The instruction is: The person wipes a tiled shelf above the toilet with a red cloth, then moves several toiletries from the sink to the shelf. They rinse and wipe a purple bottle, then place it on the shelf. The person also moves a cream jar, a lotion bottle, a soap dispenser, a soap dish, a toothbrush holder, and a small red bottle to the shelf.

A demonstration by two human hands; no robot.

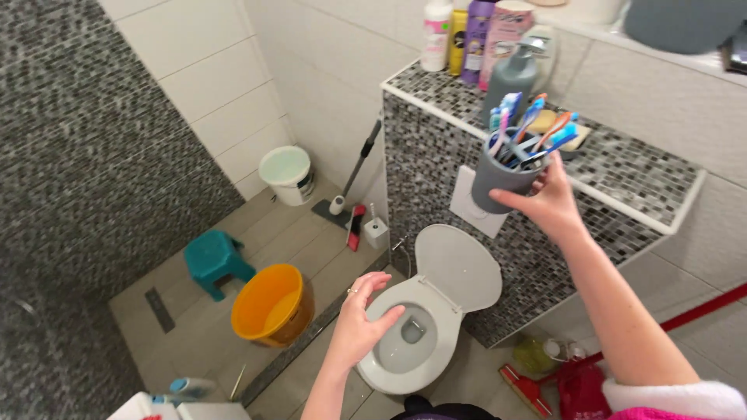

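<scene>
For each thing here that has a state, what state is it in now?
Toilet lid: raised.
Grey cup: upright, full of toothbrushes, held by right hand.
Left hand: empty, fingers curled.
Orange bucket: tilted, open.
White bucket: upright.

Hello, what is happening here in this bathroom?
A person stands over an open toilet, looking down. The right hand holds a grey cup full of toothbrushes in the air, just in front of a mosaic-tiled ledge where bottles and a grey soap dispenser stand. The left hand is empty, fingers loosely curled, above the toilet bowl. On the floor to the left are an orange bucket and a teal stool.
</scene>
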